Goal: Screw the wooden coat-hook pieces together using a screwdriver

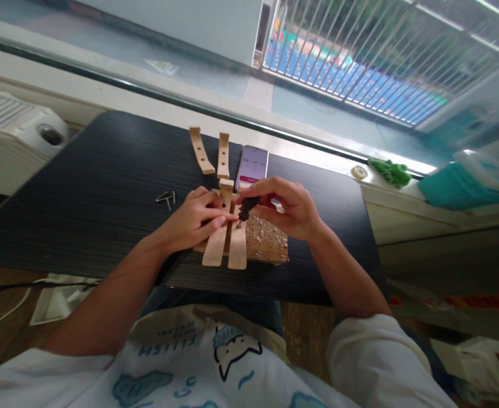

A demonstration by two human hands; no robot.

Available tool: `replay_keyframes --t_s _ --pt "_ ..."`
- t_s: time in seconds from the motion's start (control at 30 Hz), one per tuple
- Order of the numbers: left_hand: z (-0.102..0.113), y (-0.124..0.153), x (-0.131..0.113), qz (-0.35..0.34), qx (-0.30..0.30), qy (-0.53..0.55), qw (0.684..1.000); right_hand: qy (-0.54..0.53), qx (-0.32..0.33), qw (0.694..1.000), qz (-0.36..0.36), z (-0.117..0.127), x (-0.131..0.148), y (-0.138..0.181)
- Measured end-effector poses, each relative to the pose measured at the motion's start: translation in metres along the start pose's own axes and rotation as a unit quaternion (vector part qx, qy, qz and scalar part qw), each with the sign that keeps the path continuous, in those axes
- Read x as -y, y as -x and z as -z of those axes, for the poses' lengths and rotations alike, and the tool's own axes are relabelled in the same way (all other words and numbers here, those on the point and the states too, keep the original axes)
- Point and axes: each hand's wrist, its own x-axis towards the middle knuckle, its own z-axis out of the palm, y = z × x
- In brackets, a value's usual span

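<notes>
My right hand is closed around the dark handle of a short screwdriver. Its tip points down at the right one of two pale curved wooden pieces, where a small screw-like spot shows. My left hand lies over the left wooden piece, fingers bent against it and fingertips reaching toward the screwdriver tip. Both pieces rest side by side on a block wrapped in shiny brown tape, their flared ends pointing toward me. The far part of the right piece is hidden behind my right hand.
Two more curved wooden pieces with holes, one leaning left and one straighter, lie on the black table. A phone shows a timer. Several loose screws lie left of my left hand. A green cloth sits on the sill.
</notes>
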Motion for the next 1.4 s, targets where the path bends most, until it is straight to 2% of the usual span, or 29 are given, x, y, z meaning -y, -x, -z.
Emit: replay_keyframes --t_s 0.57,1.4 --pt "0.000 0.000 -0.001 0.002 0.007 0.005 1.000 -0.024 -0.063 0.998 0.014 -0.008 -0.007 0.001" --pt "-0.001 0.001 0.001 0.003 -0.001 0.002 1.000 0.065 -0.124 0.990 0.003 -0.014 -0.007 0.002"
